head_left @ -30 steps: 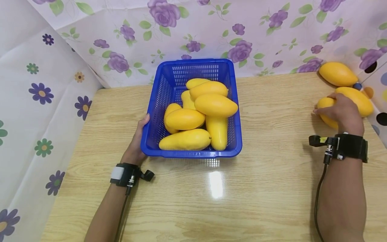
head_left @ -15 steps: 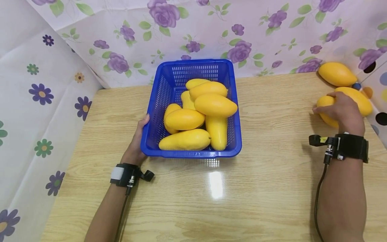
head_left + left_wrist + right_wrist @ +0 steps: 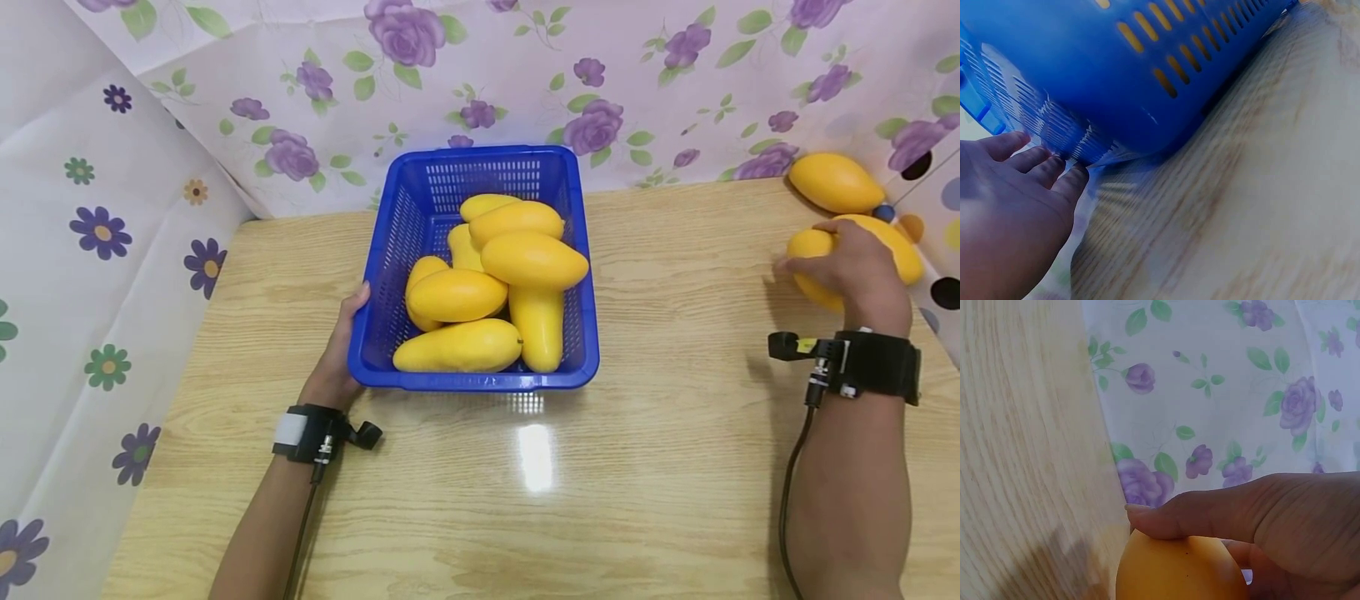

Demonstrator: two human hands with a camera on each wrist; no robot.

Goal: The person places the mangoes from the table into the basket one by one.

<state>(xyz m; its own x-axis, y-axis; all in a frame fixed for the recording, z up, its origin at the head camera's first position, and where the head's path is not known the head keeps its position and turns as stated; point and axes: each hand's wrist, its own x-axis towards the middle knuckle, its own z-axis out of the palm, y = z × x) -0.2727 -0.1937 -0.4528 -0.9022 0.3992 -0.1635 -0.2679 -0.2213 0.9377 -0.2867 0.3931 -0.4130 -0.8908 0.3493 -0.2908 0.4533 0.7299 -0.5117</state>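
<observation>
A blue plastic basket (image 3: 474,382) with slotted walls holds several yellow mangoes (image 3: 534,261) on the wooden table. My left hand (image 3: 336,354) rests against the basket's left side, its thumb near the rim. In the left wrist view, the fingers (image 3: 1040,169) reach fairly straight to the basket's lower wall. At the far right, my right hand (image 3: 862,268) grips a mango (image 3: 812,244), the thumb across it. The right wrist view shows this mango (image 3: 1175,569) under the thumb; most of the other fingers are hidden.
Two more mangoes lie by the right wall: one (image 3: 836,183) in the back corner, another (image 3: 892,243) just behind my right hand. A small blue ball-like thing (image 3: 885,212) sits between them. Flowered sheets (image 3: 480,75) line the back and left sides.
My right hand has shifted very slightly right, still on the mango. The left hand and the basket stay in place.
</observation>
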